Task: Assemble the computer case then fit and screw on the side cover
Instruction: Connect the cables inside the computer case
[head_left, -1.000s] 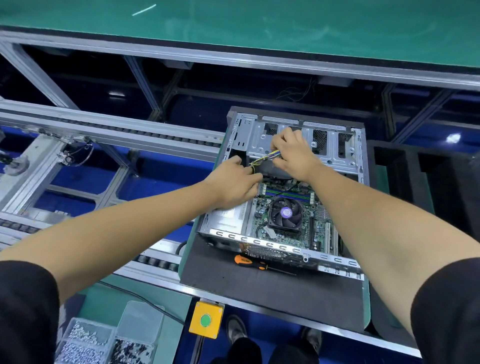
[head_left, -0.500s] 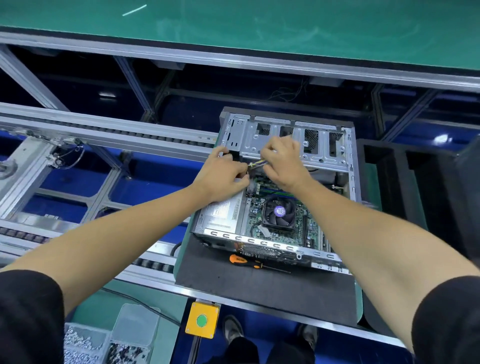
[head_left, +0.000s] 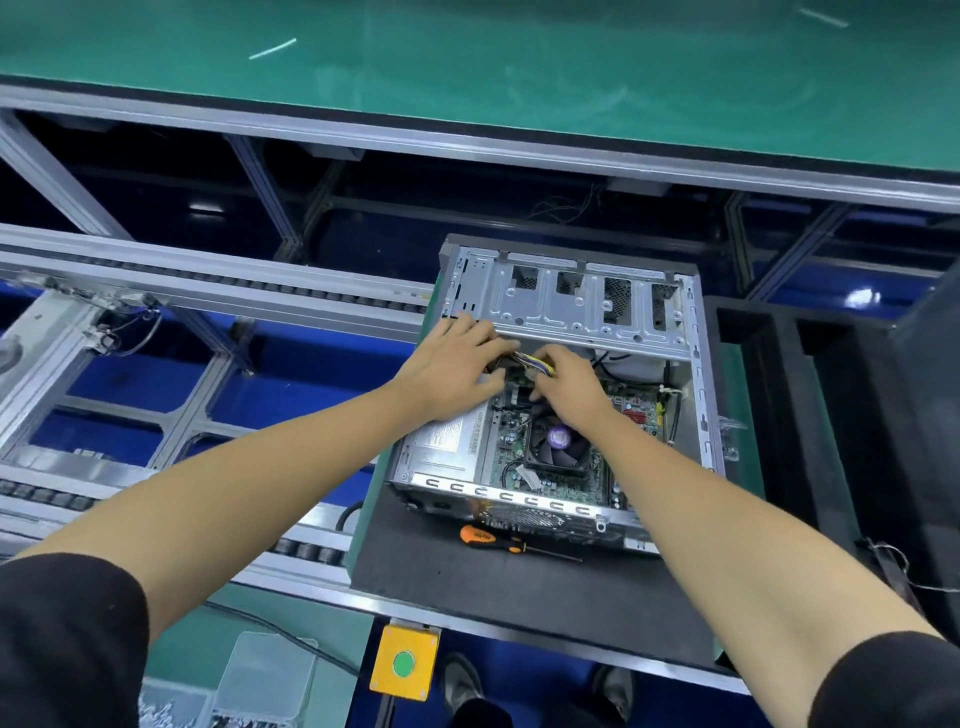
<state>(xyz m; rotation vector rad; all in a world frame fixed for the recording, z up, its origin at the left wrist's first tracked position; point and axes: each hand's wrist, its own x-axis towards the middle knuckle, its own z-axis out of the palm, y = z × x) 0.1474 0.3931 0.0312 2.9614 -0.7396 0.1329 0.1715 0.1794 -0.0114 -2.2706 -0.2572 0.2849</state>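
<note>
The open computer case (head_left: 571, 306) lies on its side on a dark mat (head_left: 509, 587), with the motherboard and its black CPU fan (head_left: 558, 441) showing. Both my hands are inside it, near the drive bay's edge. My left hand (head_left: 457, 369) lies with fingers stretched toward a bundle of yellow and black cables (head_left: 535, 361). My right hand (head_left: 569, 382) pinches that bundle from the other side. An orange-handled screwdriver (head_left: 493, 539) lies on the mat in front of the case. No side cover is in view.
A roller conveyor (head_left: 208, 280) runs to the left. Black foam trays (head_left: 810, 415) stand right of the case. A yellow box with a green button (head_left: 404, 662) sits at the near edge, and clear bins of screws (head_left: 249, 686) lie lower left. A green bench (head_left: 467, 57) spans the back.
My right hand has come down from the drive bay toward the motherboard, still with the cables. My left hand has spread its fingers beside it. The view has shifted slightly.
</note>
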